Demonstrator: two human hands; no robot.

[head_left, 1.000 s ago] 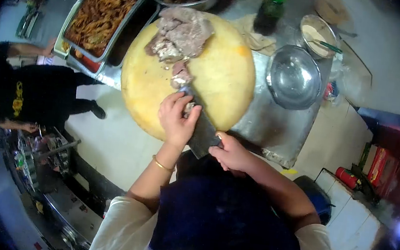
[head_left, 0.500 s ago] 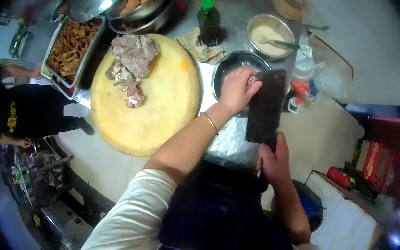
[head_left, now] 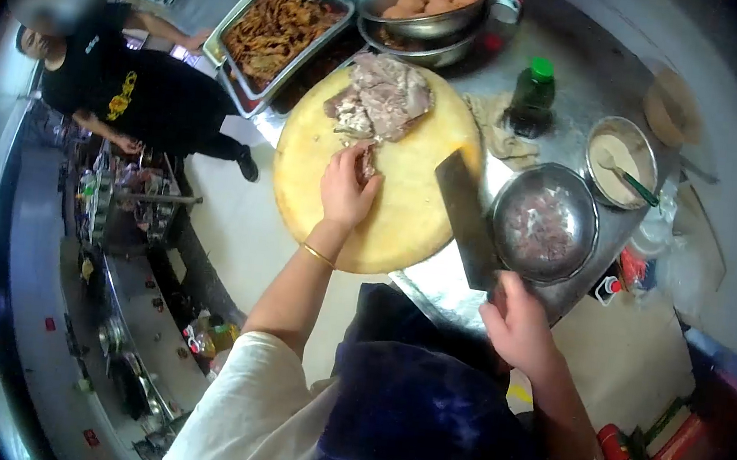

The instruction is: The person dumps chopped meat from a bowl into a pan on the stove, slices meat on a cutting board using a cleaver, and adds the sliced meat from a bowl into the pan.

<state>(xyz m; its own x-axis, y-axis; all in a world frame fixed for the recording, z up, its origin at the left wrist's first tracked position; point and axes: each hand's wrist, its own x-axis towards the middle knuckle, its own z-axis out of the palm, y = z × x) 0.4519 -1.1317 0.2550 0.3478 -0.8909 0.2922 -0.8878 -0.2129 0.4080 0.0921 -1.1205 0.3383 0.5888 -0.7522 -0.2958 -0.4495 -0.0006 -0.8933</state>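
On the round yellow chopping board [head_left: 405, 225], my left hand [head_left: 346, 191] has its fingers curled on a small piece of meat [head_left: 365, 164], which they partly cover. Just beyond lies a larger chunk of cooked meat [head_left: 393, 96] in a loose heap. My right hand [head_left: 517, 324] grips the handle of a dark, broad cleaver [head_left: 466, 214]. Its blade points up and left, over the board's right edge. To the right of the blade, a metal bowl [head_left: 556, 260] holds cut meat pieces.
Behind the board are a tray of brown food [head_left: 295, 35] and stacked bowls [head_left: 419, 25] with round brownish items. A green-capped bottle [head_left: 534, 94] stands by a cloth [head_left: 493, 131]. A bowl of pale powder [head_left: 596, 147] holds a spoon. A person [head_left: 139, 90] in black stands at left.
My left hand has gone from the metal bowl to the small meat piece on the board. The cleaver has moved away from over the bowl and tilted left. The view has shifted left.
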